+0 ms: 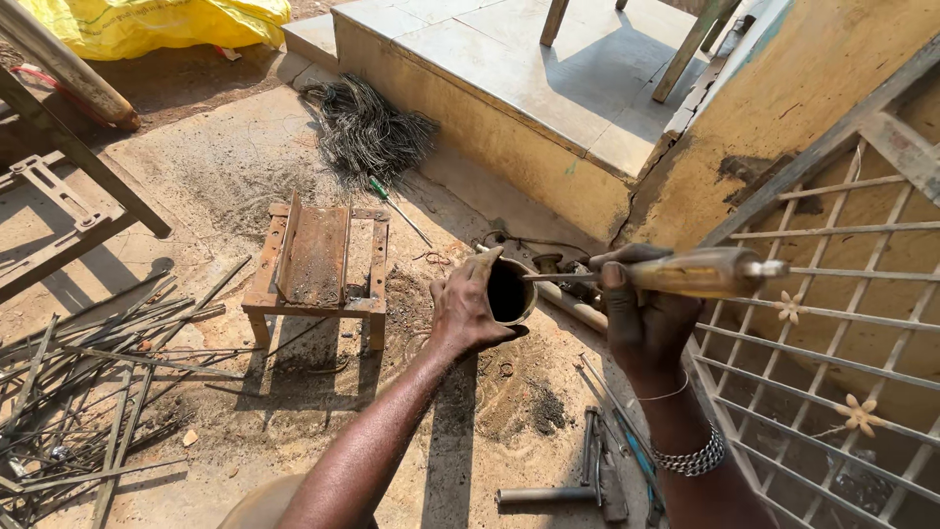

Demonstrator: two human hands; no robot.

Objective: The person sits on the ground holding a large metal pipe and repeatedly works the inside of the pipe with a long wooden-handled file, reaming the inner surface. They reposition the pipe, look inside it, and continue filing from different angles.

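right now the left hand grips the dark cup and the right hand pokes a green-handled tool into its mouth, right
Not quite: the handle is yellowish amber, not green. In the head view the left hand grips the dark cup and the right hand pokes the yellow-handled tool into its mouth. The only green-handled screwdriver lies on the ground near the wire bundle.

The tool's tip (529, 277) is hidden inside the cup (511, 291).
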